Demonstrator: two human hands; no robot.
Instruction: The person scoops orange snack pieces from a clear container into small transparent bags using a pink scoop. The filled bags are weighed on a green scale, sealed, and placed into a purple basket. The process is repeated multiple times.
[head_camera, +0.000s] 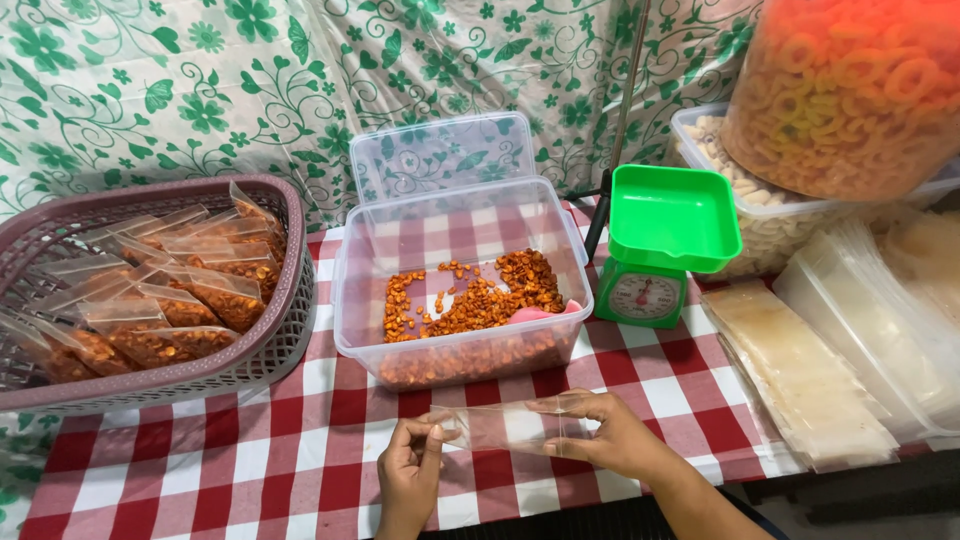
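A single small clear plastic bag (515, 425) is stretched between the two hands just above the near edge of the desk (250, 465), its long axis running left to right across the person's front. The left hand (410, 470) pinches the bag's left end between thumb and fingertips, and the right hand (610, 435) pinches the right end, fingers curled over the top edge; both hands are closed on the bag, neither one free. Straight ahead of the bag, away from the person and near at hand, stands one clear plastic tub (460, 275) part filled with orange-brown fried corn kernels (480, 295), with one pink scoop (545, 313) lying in its right corner; the right hand is a little nearer that scoop than the left. The tub's one clear lid (440, 155) leans upright behind it. Right of the tub is one green kitchen scale (660, 245) with an empty pan. Further right lie two stacks of flat empty bags (800, 375), and behind them one tub of pale snacks (770, 215) carrying one big bag of orange ring snacks (850, 90). At far left, one mauve basket (270, 350) holds many filled packets (190, 300), too overlapped to count. A red-and-white checked cloth covers the desk.
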